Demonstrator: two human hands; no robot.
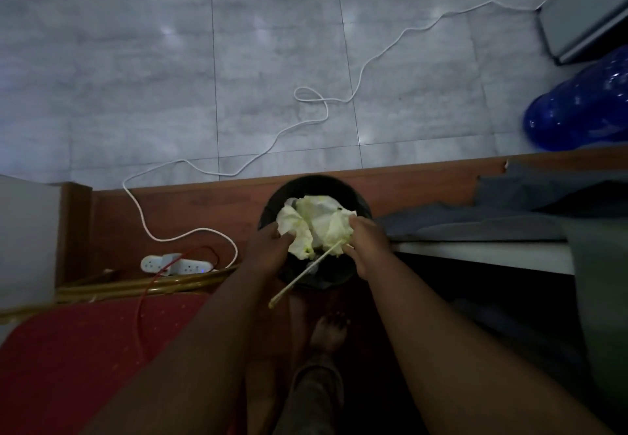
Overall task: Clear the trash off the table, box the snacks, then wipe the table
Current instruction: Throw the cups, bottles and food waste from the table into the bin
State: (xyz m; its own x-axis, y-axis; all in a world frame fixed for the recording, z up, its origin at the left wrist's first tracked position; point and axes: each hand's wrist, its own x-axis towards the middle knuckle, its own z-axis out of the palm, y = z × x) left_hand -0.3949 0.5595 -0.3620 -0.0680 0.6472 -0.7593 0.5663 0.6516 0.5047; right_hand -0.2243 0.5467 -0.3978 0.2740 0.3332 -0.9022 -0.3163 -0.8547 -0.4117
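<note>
Trash goes to the bin first: at far left a white power strip [176,264] lies on the floor beside a red wire [141,305], and its white cord [373,57] trails off across the grey tiles. Nearer the camera is a red cushioned seat [85,349] with a gilt frame. At centre the person's left hand [268,247] closes its grip on the left edge of a wad of crumpled paper [316,224], held directly over the mouth of a black trash bin [272,205] that stands on the floor against a brown wooden edge. A thin pale stick [306,273] slants down and left from the wad. The right hand [368,247] pinches the wad's right edge, its grip apparently taking in the stick's upper end too, though the dim light leaves that unsure. A bare foot [328,332] shows below the bin. To the right, grey cloth [475,217] is draped over a pale ledge, and a shiny blue plastic object [577,111] sits on the tiles beyond. Judging by this, the job is in its opening stage: one load of trash is at the bin but not yet released. The surface to be cleared is not plainly in view, so what litter remains cannot be told; boxing the snacks and wiping appear to lie ahead.
</note>
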